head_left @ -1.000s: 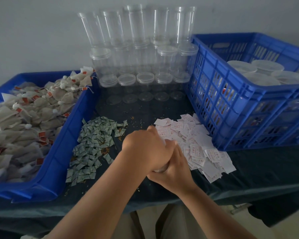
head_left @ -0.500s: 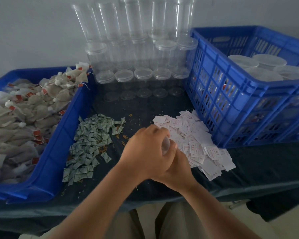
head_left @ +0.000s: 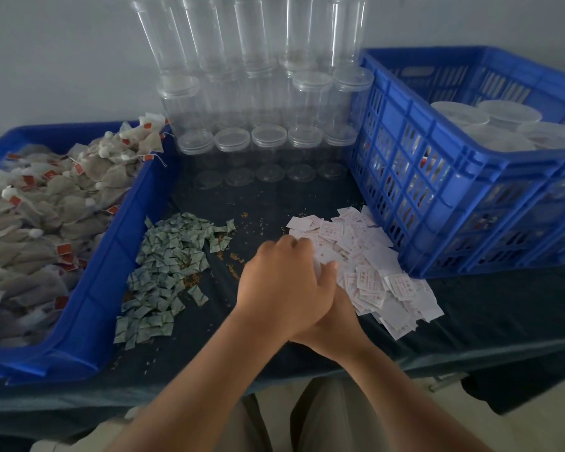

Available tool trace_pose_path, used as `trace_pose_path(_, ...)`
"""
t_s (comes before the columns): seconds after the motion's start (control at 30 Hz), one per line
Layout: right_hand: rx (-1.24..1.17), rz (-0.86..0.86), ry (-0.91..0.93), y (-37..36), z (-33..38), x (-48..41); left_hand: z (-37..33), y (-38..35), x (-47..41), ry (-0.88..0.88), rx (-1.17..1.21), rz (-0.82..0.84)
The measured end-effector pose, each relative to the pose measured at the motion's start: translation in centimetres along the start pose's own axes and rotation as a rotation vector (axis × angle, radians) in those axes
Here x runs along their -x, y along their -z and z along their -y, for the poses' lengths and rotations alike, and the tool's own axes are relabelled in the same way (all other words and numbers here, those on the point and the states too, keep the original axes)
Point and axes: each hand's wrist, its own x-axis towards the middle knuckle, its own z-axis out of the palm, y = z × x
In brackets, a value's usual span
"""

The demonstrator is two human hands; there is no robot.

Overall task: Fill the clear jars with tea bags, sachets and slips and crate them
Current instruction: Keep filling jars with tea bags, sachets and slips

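Head view showed the left hand (head_left: 284,282) with fingers curled over what seemed a clear jar (head_left: 322,269) at centre frame, the right hand (head_left: 336,324) beneath, its fingers hidden. Steadying the body and turning only the top looked soundest. At left the blue tray (head_left: 88,308) held tea bags (head_left: 46,203); at right the blue crate (head_left: 463,164) held lidded jars (head_left: 460,114).

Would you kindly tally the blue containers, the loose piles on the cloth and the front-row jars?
Blue containers: 2, tray and crate
Loose piles: 2, sachets and slips
Front-row jars: 5
Total: 9
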Motion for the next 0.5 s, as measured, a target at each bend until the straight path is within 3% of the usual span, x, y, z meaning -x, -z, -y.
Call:
trace_pose_path(0.1, -0.148, 0.043, -0.023, 0.6, -0.6, 0.2, 1.7, 0.5, -0.3, -0.224, 0.117, -0.044)
trace_pose_path(0.2, -0.365, 0.131, -0.088, 0.9, -1.3, -0.1, 4.1, 1.8, -1.1, -0.455, 0.294, 0.110)
trace_pose_path(0.3, -0.365, 0.135, -0.089, 0.7, -1.2, 0.1, 5.6, 3.2, -1.6, -0.574, 0.345, 0.290)
trace_pose_path(0.37, -0.321, 0.096, -0.068, 0.5, -0.7, 0.2, 5.2, 3.4, -1.1, -0.482, 0.251, 0.349)
trace_pose_path(0.5, -0.084, 0.053, 0.001, 0.2, 0.2, -0.3, 1.0, 2.0, 0.2, 0.056, 0.204, 0.286)
